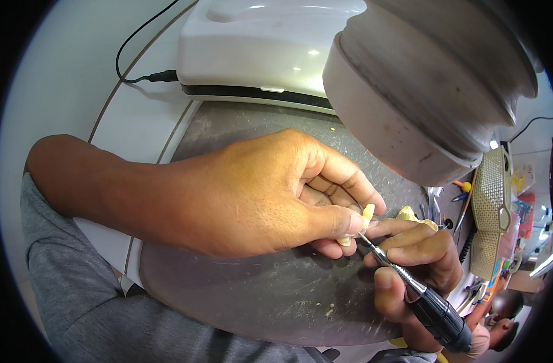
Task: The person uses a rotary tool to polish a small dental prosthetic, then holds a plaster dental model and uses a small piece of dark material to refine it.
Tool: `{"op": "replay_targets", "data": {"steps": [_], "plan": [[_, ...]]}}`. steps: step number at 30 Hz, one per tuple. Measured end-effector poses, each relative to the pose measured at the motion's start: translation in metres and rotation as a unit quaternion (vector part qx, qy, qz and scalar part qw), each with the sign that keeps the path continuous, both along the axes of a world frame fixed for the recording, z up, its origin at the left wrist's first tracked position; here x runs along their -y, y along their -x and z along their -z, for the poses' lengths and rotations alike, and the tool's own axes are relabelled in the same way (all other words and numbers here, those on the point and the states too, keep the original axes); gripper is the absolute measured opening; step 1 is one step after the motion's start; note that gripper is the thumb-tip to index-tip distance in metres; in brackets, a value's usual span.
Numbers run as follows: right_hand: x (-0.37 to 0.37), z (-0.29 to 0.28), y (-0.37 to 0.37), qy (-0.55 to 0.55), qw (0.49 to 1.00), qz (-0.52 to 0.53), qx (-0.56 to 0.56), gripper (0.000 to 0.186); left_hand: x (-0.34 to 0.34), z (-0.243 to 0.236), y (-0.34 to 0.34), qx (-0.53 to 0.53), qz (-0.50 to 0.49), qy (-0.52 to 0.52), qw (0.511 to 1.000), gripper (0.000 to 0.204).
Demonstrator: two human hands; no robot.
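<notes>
My left hand [252,199] reaches across from the left, its thumb and fingers closed on a small pale-yellow, tooth-like dental piece [368,213]. Part of that piece sticks up past the thumb tip, while the fingers hide some of it. From the right, my right hand [431,257] grips a rotary handpiece [438,313] with a black body and a silver front. The handpiece's thin tip points up and left, right at the dental piece. Whether the two touch I cannot tell. Fingers of both hands are close together there. Beyond my right fingers lie pale-yellow lumps [408,213], partly hidden.
A worn grey work surface [228,296] with pale crumbs lies under my hands. A white housing [252,66] with a plugged-in cable stands behind. A wide, ribbed greyish nozzle [403,115] hangs close above at right. Perforated baskets [491,187] and another person [500,333] are farther right.
</notes>
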State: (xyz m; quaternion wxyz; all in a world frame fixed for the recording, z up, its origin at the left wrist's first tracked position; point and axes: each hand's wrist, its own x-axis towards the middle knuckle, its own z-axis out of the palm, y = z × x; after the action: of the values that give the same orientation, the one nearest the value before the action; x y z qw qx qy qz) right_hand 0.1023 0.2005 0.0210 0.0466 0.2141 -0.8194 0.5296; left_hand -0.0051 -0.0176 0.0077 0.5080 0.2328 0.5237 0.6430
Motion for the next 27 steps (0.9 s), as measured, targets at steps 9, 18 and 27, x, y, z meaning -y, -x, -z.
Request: {"op": "replay_targets", "data": {"steps": [9, 18, 27], "plan": [[0.001, 0.005, 0.002, 0.022, 0.999, 0.007, -0.022, 0.028, -0.001, 0.001, -0.001, 0.009, -0.003, -0.003, 1.000, 0.034], [0.000, 0.002, 0.004, 0.015, 0.999, -0.006, -0.029, 0.027, -0.002, 0.001, 0.000, -0.004, -0.001, -0.007, 1.000, 0.033], [0.001, -0.004, -0.007, 0.009, 0.996, 0.007, 0.087, 0.022, -0.001, 0.000, 0.000, 0.001, 0.002, 0.004, 1.000, 0.035]]}}
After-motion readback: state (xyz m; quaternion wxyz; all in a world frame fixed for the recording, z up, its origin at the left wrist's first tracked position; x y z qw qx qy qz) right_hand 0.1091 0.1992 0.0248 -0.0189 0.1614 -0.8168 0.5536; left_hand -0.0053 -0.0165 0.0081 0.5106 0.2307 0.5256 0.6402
